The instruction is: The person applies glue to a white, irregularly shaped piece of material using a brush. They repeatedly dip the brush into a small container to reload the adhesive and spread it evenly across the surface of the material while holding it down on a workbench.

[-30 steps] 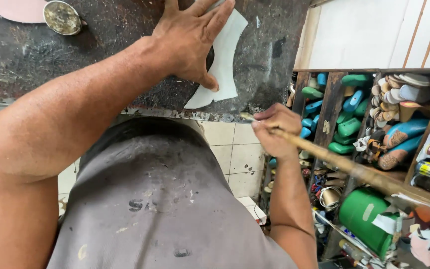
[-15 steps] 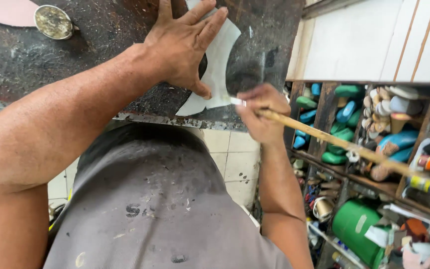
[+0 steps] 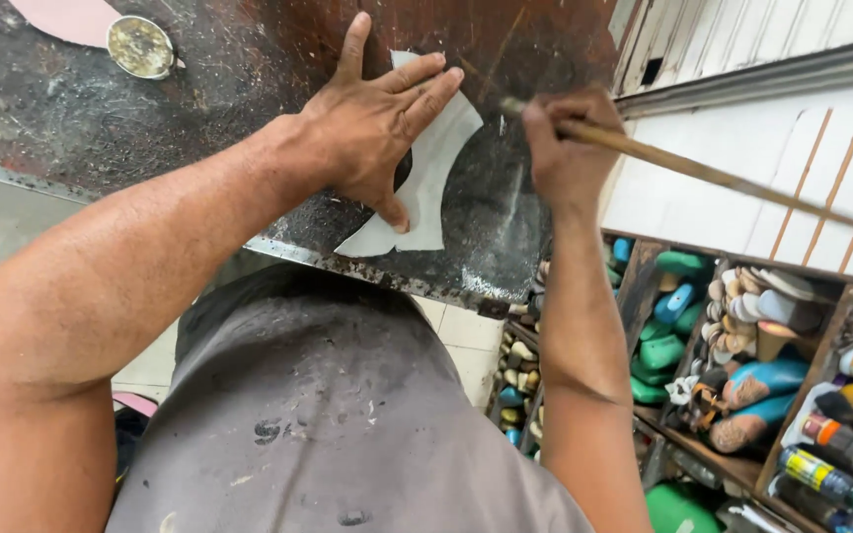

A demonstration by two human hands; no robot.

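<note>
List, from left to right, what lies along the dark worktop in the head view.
Pink sheet → round metal tin → left hand pressed flat on the white cut piece → right hand gripping the long wooden-handled brush.

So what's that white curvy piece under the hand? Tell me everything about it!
The white piece is a thin, flat cut-out with curved edges, like sheet material or thin leather. It lies flat on the dark, scuffed worktable, near its front edge. The left hand presses down on it with spread fingers, covering part of it. The right hand holds a long wooden stick just beside it, not clearly touching.
</note>
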